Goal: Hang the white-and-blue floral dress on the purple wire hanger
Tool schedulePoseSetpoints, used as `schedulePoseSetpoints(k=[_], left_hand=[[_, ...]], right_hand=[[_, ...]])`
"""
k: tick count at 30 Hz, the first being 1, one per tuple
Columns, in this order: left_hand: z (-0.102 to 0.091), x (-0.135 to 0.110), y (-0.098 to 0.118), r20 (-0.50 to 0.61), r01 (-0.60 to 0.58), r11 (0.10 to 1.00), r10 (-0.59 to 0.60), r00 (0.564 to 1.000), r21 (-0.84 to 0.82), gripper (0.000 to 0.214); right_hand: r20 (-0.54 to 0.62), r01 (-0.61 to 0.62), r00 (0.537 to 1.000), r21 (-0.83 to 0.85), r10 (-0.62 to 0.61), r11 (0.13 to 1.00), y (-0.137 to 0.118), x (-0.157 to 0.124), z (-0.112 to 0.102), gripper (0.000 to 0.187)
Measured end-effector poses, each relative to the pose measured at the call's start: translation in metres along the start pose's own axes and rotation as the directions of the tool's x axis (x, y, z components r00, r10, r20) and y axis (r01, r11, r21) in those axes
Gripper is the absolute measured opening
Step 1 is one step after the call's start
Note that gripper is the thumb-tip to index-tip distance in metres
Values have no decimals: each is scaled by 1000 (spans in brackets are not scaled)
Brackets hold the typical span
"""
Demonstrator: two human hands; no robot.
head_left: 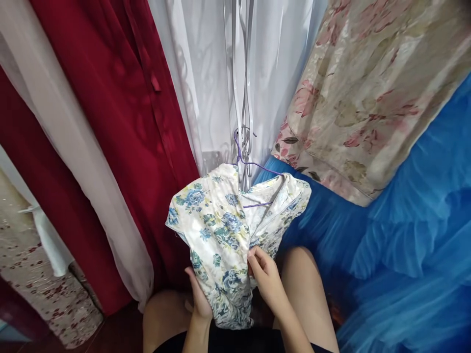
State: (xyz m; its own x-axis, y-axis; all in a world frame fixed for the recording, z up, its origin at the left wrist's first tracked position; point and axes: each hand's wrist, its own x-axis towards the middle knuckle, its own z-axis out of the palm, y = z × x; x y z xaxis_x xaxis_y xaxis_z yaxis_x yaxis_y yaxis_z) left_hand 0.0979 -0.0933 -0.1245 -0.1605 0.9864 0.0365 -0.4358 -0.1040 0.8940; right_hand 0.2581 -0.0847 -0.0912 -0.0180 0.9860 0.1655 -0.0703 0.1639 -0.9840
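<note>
A white floral blouse (221, 220) with blue roses and green leaves hangs in front of me on a thin purple hanger (263, 168). Its neckline gapes to the right, showing the inside and the hanger's lower bar. My right hand (265, 274) pinches the front opening edge of the blouse between thumb and fingers. At the lower left side of the blouse is my left hand (201, 299), touching the cloth. Its thumb is stretched out away from the fabric, while its fingers are hidden behind the garment. The blouse's lower end bunches above my lap.
The hanger's hook meets white hanging straps (238, 88) before a white curtain-like cloth (206, 73). Dark red fabric (110, 122) and a sheer pale cloth (73, 127) hang at left. At right are a beige floral garment (353, 108) and blue ruffled tulle (397, 235). My bare knees (301, 279) flank the blouse.
</note>
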Motion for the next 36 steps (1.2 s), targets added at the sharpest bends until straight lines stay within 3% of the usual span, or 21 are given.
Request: schedulePoseSetpoints(k=[2,3,4,6,7,9,11,14,16,19,22,24,26,28,30,32,34,36], left_hand=[[-3,5,0,-145,-141,990,137,980,-22,94],[-3,7,0,-229,-260,965,258,939,23,85],[-2,10,1,-297,-379,919,395,869,112,73],[3,11,-1,-289,-519,778,619,730,354,52],[8,10,-4,-190,-536,707,669,719,461,46],[20,5,-14,101,-535,618,596,797,576,38],[33,-3,-28,298,-511,624,420,857,592,26],[48,-10,-44,286,-417,705,304,909,573,15],[54,-11,-46,266,-400,715,299,916,573,17],[60,-13,-39,324,-434,648,290,900,625,15],[63,-16,-34,441,-464,557,186,878,689,14],[62,-15,-30,534,-505,497,96,840,706,11],[60,-5,-19,609,-561,431,31,792,707,10],[58,12,4,648,-606,413,48,760,680,6],[62,34,40,633,-634,464,185,752,618,4],[72,55,80,518,-665,483,418,747,570,20],[88,73,115,476,-716,413,546,689,563,35],[105,84,138,559,-774,282,558,613,567,25]], right_hand=[[-25,-37,999,34,38,999,2,-5,-7,41],[-36,-66,997,50,68,997,3,-7,-11,42],[-39,-101,994,68,103,993,5,-9,-14,42],[-25,-166,985,105,170,980,6,-11,-17,43],[-19,-186,982,124,190,975,6,-13,-17,43],[-20,-193,980,152,198,969,4,-16,-13,41],[-23,-187,981,155,193,970,1,-20,-8,39],[-28,-152,988,96,155,984,-8,-17,-7,40],[5,-104,995,32,104,994,-23,-1,-11,43],[64,10,998,20,-12,1000,-62,46,-18,45],[-20,161,987,70,-160,985,-114,102,-19,39],[-58,196,980,89,-191,977,-142,126,-16,27],[-52,229,973,82,-225,970,-158,134,-13,23],[-30,258,966,61,-256,964,-162,127,-13,25],[-3,261,965,41,-261,964,-156,115,-14,27],[26,245,969,26,-246,969,-150,105,-15,28],[55,243,969,0,-242,970,-147,99,-14,28],[64,255,965,-24,-253,967,-146,99,-11,29]])
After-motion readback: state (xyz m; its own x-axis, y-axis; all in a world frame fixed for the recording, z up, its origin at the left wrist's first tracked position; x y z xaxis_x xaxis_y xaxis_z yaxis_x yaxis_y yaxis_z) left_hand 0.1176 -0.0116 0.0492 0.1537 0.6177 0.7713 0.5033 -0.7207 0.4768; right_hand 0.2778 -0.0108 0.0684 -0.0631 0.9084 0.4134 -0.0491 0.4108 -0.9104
